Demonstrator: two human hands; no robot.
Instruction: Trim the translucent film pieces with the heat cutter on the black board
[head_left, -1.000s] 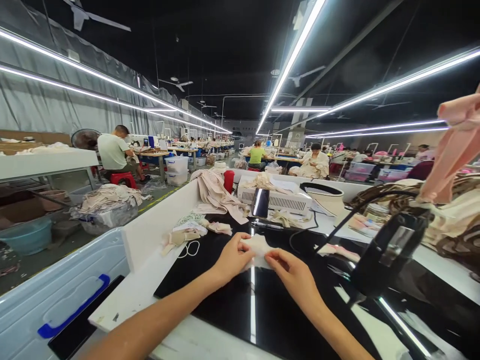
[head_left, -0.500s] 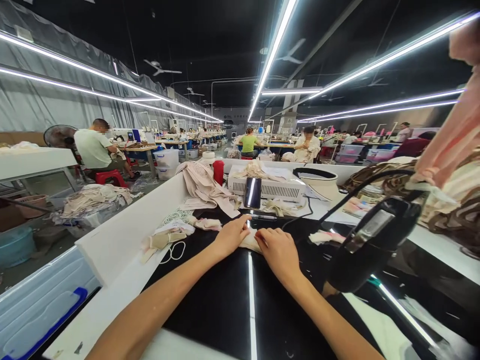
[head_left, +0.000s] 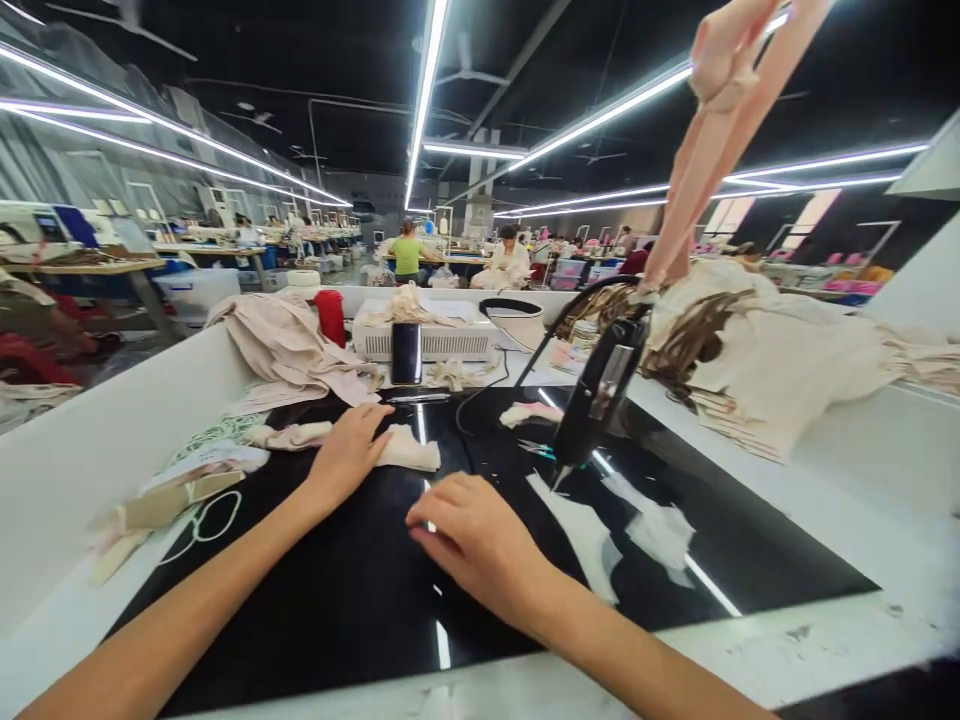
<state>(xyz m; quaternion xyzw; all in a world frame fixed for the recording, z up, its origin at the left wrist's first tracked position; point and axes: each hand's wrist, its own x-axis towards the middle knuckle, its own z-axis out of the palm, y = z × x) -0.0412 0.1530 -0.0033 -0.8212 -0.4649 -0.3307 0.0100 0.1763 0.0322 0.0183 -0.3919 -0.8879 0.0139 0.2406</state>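
Note:
A small cream cloth piece (head_left: pixel 409 449) lies on the glossy black table surface (head_left: pixel 337 590). My left hand (head_left: pixel 349 450) rests at its left end, fingers spread over the cloth. Nearer the camera, my right hand (head_left: pixel 476 535) hovers apart from the cloth, its thumb and fingers curled toward each other; whether something small is between them cannot be made out. Right of it, a black hanging tool (head_left: pixel 600 390) points its tip down by pale cloth pieces (head_left: pixel 581 530). Teal-handled scissors (head_left: pixel 540 450) lie beside the tool.
A phone (head_left: pixel 406 353) leans on a white vented box (head_left: pixel 450 342). Beige fabric (head_left: pixel 289 345) and a red object (head_left: pixel 330 317) stand back left; a cream fabric pile (head_left: pixel 780 350) is at the right. Elastic loops (head_left: pixel 217 515) lie left. Other people sit farther off.
The view has turned to the right. My right hand has come away from the cream cloth toward the camera, while my left hand stays at the cloth.

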